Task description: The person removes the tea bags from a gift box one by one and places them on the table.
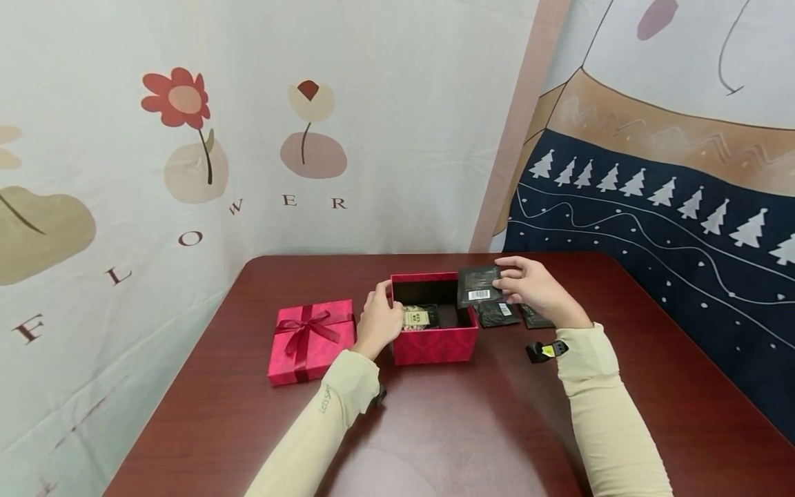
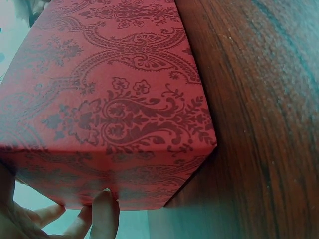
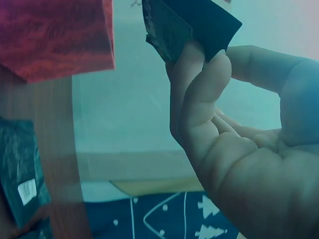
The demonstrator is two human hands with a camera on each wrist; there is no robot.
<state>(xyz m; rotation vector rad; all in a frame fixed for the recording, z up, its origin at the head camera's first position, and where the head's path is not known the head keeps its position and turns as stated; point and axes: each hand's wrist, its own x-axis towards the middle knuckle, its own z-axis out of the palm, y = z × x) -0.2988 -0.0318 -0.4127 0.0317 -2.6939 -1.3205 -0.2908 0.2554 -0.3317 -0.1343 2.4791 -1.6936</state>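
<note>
A black sachet with a white barcode label (image 1: 478,286) is pinched between the thumb and fingers of my right hand (image 1: 531,286). It is raised beside the right end of an open red gift box (image 1: 435,346), overlapping its rim in the head view. My left hand (image 1: 380,319) holds the box by its left end, with fingers (image 2: 104,214) against the patterned outer wall in the left wrist view. Inside the box, toward the left, lies a packet with a pale yellow label (image 1: 417,317); the box's right part shows a dark floor.
Left of the box sits its red lid (image 1: 319,345), tied with a dark red ribbon bow. Another black sachet (image 1: 499,315) lies on the table right of the box, and one more (image 1: 535,317) is partly behind my right hand. A patterned cloth (image 1: 404,124) hangs behind the brown table (image 1: 435,421).
</note>
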